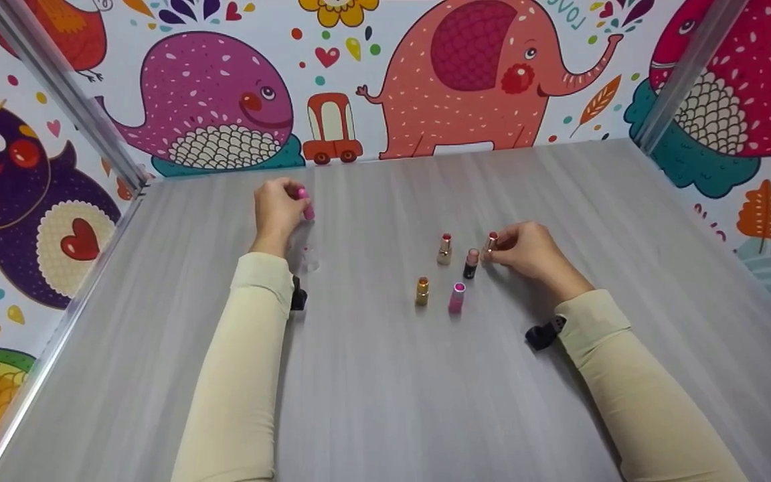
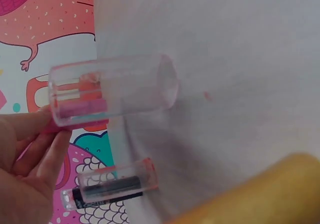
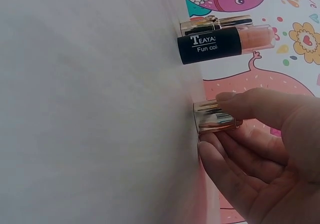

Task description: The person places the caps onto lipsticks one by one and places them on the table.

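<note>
In the head view my left hand (image 1: pixel 278 206) pinches a pink lipstick cap (image 1: pixel 306 204) at the far left of the table; its lower end is near the surface. Clear lipstick caps (image 1: pixel 309 258) stand just nearer. The left wrist view shows one large clear cap (image 2: pixel 135 83) in front of the pink cap. To the right, my right hand (image 1: pixel 529 251) holds a gold lipstick (image 3: pixel 215 118) upright between thumb and fingers, its base at the table. Beside it stand a black lipstick (image 1: pixel 470 264) with a peach bullet and a gold lipstick (image 1: pixel 445 249) with a red one.
Nearer the front stand a gold lipstick (image 1: pixel 422 292) and a pink lipstick (image 1: pixel 456 298), both uncapped. A black-and-clear tube (image 2: pixel 112 190) shows in the left wrist view. Printed panels (image 1: pixel 225 100) wall the grey table (image 1: pixel 372 388) at the back and sides.
</note>
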Demonstrator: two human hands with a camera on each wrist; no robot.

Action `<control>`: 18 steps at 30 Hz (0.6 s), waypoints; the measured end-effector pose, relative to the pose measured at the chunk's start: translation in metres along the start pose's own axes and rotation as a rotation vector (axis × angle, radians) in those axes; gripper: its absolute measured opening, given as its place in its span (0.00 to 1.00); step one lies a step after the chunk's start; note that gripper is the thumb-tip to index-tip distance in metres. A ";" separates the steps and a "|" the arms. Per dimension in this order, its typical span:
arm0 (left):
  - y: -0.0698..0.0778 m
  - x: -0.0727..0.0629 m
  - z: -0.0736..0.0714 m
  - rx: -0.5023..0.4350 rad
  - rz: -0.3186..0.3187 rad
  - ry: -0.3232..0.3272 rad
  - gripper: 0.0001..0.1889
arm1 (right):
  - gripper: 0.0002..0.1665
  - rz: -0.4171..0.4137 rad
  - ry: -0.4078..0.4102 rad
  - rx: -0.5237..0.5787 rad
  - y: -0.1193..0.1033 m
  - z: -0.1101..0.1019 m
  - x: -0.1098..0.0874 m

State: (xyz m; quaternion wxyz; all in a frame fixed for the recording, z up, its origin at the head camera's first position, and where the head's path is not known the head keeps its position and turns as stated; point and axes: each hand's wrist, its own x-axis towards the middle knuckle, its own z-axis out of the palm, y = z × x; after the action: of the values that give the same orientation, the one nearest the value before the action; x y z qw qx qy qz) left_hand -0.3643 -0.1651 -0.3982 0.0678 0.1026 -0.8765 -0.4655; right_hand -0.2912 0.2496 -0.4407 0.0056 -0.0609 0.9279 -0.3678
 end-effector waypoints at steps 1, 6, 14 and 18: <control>-0.001 0.001 0.002 0.002 -0.002 -0.001 0.12 | 0.14 0.004 -0.001 0.000 0.001 0.000 0.000; -0.001 0.002 0.003 0.022 0.006 0.001 0.12 | 0.13 0.031 -0.011 0.019 -0.001 0.000 0.000; -0.004 0.002 0.005 -0.012 0.002 0.004 0.13 | 0.13 0.017 0.004 0.013 0.001 0.001 0.001; -0.007 0.003 0.005 -0.012 -0.005 -0.007 0.14 | 0.14 0.030 -0.006 0.019 0.002 -0.001 0.000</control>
State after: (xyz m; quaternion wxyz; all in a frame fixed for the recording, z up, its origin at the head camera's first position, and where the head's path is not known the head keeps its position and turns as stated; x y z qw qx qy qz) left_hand -0.3671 -0.1652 -0.4064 0.0641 0.1027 -0.8737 -0.4712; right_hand -0.2918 0.2515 -0.4415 0.0144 -0.0482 0.9252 -0.3761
